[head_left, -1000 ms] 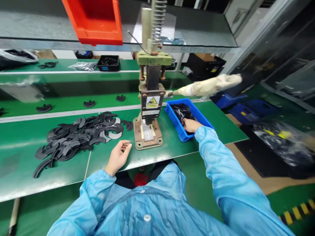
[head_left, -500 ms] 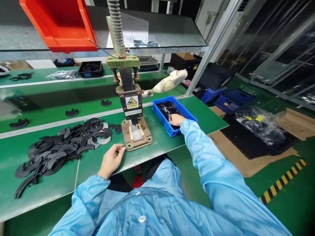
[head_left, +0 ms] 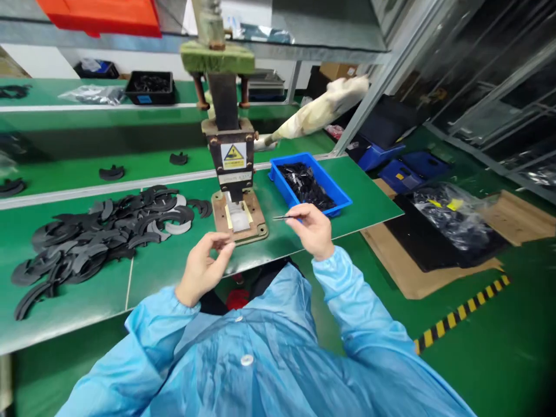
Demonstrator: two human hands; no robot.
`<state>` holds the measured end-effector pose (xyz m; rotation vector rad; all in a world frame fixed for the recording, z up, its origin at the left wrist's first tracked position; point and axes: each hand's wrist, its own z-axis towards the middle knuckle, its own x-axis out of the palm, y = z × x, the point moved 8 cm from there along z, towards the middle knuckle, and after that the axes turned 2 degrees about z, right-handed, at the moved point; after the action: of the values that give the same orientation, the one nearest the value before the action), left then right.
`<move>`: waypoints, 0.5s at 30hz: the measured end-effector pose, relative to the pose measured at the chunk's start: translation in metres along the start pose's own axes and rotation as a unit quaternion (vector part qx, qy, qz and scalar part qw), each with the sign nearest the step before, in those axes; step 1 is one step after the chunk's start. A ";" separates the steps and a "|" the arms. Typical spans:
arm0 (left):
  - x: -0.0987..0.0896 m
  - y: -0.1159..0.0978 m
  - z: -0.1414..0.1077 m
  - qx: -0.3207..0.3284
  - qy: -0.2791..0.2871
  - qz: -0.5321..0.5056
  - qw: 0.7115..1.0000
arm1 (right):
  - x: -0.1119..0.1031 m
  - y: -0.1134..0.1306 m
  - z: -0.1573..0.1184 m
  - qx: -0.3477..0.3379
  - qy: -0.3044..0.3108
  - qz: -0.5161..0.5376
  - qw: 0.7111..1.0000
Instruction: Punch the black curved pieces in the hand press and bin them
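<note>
My right hand (head_left: 311, 230) pinches a thin black strip-like part (head_left: 282, 218) between thumb and fingers, its tip pointing left toward the press. Just behind that hand sits a blue bin (head_left: 337, 190) of small black parts (head_left: 306, 185). My left hand (head_left: 205, 265) is at the front left corner of the press base (head_left: 255, 225), fingers half curled with a gap to the thumb and nothing visible between them. Above the base stands the hand press (head_left: 234, 156), a pale block in its fixture (head_left: 238, 216). Its lever (head_left: 319, 113) is wrapped in white.
Many curved black pieces (head_left: 93, 243) lie heaped on the green table left of the press. More curved pieces (head_left: 112, 172) rest on the strip behind. A black bin (head_left: 150, 88) and an orange bin (head_left: 104, 14) are farther back. A cardboard sheet (head_left: 403, 272) is on the floor at right.
My right hand has come out of the blue bin, moving left and nearer with a thin black part. The left hand has lifted slightly, beside the press base. The view has tilted down.
</note>
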<state>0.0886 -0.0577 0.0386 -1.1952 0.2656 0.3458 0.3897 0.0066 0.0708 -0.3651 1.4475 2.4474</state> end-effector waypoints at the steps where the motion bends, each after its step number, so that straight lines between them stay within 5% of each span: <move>1: 0.006 -0.014 0.001 0.019 0.015 -0.014 1.000 | 0.016 0.008 -0.012 -0.007 0.011 0.025 1.000; 6: 0.016 -0.048 0.001 0.071 0.048 -0.024 0.996 | 0.065 0.036 -0.044 -0.043 0.061 0.133 0.988; 15: 0.004 -0.055 -0.008 0.138 0.037 -0.015 0.990 | 0.083 0.039 -0.048 -0.072 0.090 0.145 0.983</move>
<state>0.1139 -0.0827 0.0812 -0.9390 0.3485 0.2292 0.3020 -0.0452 0.0506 -0.4429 1.4908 2.8267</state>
